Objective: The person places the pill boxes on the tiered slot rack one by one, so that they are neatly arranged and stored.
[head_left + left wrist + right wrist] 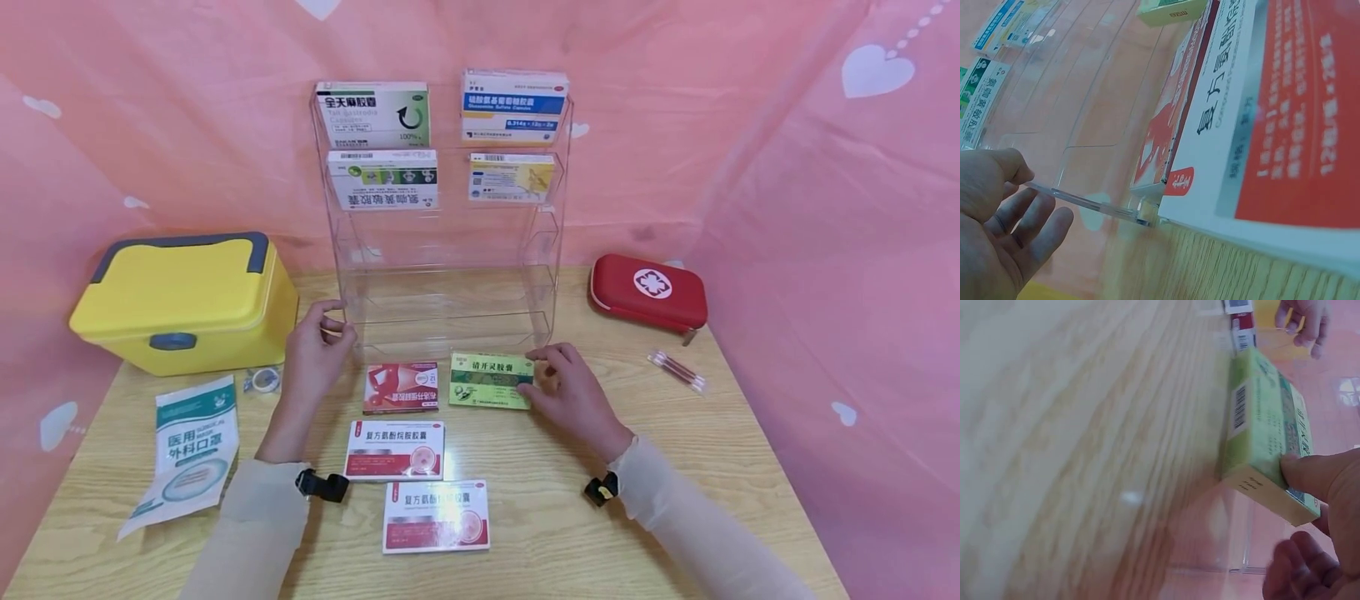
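The right hand (573, 392) has the green medicine box (491, 381) pinched at its right end, thumb on the printed top face and fingers curled round the short edge; the right wrist view shows the thumb (1316, 478) pressing right at the corner. The box lies flat on the desk (660, 467), just in front of the clear acrylic rack (442, 250), near the middle of the desk's far edge. It looks a light, stiff cardboard carton with a smooth printed skin, so I'd judge a hold across the short end or the two long edges suits it best, and a hard squeeze could dent it. Over on the other side, the left hand (318, 350) grips the rack's lower left front corner, thumb and fingers around the thin clear edge. A red box (401, 387) sits just beside the green one, with two red-and-white boxes (395, 450) nearer the front edge.
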`<state>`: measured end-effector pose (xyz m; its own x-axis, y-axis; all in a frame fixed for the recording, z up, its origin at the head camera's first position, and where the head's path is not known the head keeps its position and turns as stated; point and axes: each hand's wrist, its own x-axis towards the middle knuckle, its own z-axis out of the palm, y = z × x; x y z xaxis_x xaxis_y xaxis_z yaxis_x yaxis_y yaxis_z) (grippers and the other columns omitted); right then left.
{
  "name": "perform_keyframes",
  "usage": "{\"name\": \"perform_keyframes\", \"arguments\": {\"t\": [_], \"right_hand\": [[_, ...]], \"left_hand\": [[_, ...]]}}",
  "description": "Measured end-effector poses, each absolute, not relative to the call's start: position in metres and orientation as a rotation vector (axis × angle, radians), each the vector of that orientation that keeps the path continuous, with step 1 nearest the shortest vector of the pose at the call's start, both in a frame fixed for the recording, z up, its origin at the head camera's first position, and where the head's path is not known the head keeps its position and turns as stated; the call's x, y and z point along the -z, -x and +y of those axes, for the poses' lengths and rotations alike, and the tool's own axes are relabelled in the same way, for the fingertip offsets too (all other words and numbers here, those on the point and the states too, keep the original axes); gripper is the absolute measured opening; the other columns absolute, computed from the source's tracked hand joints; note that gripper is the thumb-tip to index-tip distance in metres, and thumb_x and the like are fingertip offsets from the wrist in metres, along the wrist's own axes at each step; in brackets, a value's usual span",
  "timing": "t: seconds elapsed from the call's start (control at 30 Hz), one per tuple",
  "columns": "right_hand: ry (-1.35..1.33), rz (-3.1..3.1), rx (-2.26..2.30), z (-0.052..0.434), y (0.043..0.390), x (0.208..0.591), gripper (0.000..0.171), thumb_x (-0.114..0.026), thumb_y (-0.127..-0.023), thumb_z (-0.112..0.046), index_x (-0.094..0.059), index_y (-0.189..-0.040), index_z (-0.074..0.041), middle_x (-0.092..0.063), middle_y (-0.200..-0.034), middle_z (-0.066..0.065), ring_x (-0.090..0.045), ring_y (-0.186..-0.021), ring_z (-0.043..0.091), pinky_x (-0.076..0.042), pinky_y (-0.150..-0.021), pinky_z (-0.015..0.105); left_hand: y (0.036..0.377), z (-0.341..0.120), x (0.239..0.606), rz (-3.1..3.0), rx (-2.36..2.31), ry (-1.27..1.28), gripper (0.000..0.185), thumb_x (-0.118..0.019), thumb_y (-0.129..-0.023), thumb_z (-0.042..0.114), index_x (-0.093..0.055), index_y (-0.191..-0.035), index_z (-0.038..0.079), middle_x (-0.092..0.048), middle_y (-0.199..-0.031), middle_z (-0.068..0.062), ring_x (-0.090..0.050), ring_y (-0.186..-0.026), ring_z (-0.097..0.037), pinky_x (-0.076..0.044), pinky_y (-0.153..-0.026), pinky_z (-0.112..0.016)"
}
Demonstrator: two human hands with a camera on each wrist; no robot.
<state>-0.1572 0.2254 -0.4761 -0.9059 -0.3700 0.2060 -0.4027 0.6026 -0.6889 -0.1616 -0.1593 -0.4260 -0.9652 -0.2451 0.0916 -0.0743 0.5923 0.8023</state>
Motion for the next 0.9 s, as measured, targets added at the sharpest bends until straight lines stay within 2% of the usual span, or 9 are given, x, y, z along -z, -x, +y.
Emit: {"name": "perform_keyframes", "arguments": {"t": [0.2, 0.43, 0.53, 0.73, 0.9], "right_hand": [[-0.695, -2.723, -1.425, 0.228, 0.146, 0.473, 0.039, -0.083, -0.084, -0.004, -0.062, -0.116, -0.011, -0.065, -0.109, 0.001, -0.067, -0.096, 0.018, -0.058, -0.078, 0.034], [-0.745, -2.656, -1.552, 0.231, 0.147, 0.465, 0.038, -0.081, -0.085, 0.0, -0.063, -0.116, -0.012, -0.066, -0.109, 0.002, -0.068, -0.097, 0.02, -0.059, -0.077, 0.031], [-0.755, -2.594, -1.576, 0.227, 0.159, 0.44, 0.035, -0.079, -0.086, 0.004, -0.064, -0.117, -0.006, -0.067, -0.108, 0.007, -0.066, -0.097, 0.025, -0.059, -0.075, 0.032], [-0.766, -2.448, -1.572, 0.186, 0.194, 0.356, 0.033, -0.075, -0.086, 0.011, -0.061, -0.116, 0.009, -0.067, -0.11, 0.019, -0.067, -0.096, 0.032, -0.059, -0.073, 0.031], [-0.828, -2.315, -1.591, 0.145, 0.247, 0.331, 0.032, -0.076, -0.089, 0.003, -0.062, -0.118, 0.001, -0.064, -0.118, 0.008, -0.067, -0.101, 0.023, -0.058, -0.077, 0.03]], "left_hand": [[0.163, -0.16, 0.427, -2.622, 1.31, -0.249, 0.038, -0.066, -0.097, 0.011, -0.058, -0.134, 0.009, -0.065, -0.097, -0.009, -0.06, -0.081, -0.024, -0.052, -0.062, -0.028], [0.162, -0.16, 0.429, -2.603, 1.304, -0.229, 0.037, -0.066, -0.097, 0.01, -0.059, -0.133, 0.008, -0.067, -0.096, -0.01, -0.061, -0.08, -0.024, -0.051, -0.061, -0.027], [0.163, -0.161, 0.429, -2.604, 1.322, -0.232, 0.037, -0.066, -0.097, 0.011, -0.059, -0.133, 0.01, -0.066, -0.096, -0.01, -0.061, -0.081, -0.023, -0.052, -0.063, -0.03], [0.163, -0.162, 0.428, -2.594, 1.317, -0.237, 0.036, -0.066, -0.097, 0.011, -0.059, -0.133, 0.009, -0.066, -0.095, -0.01, -0.062, -0.08, -0.023, -0.052, -0.063, -0.032], [0.164, -0.163, 0.429, -2.599, 1.332, -0.224, 0.038, -0.066, -0.096, 0.01, -0.059, -0.133, 0.009, -0.066, -0.095, -0.01, -0.062, -0.08, -0.024, -0.052, -0.064, -0.033]]}}
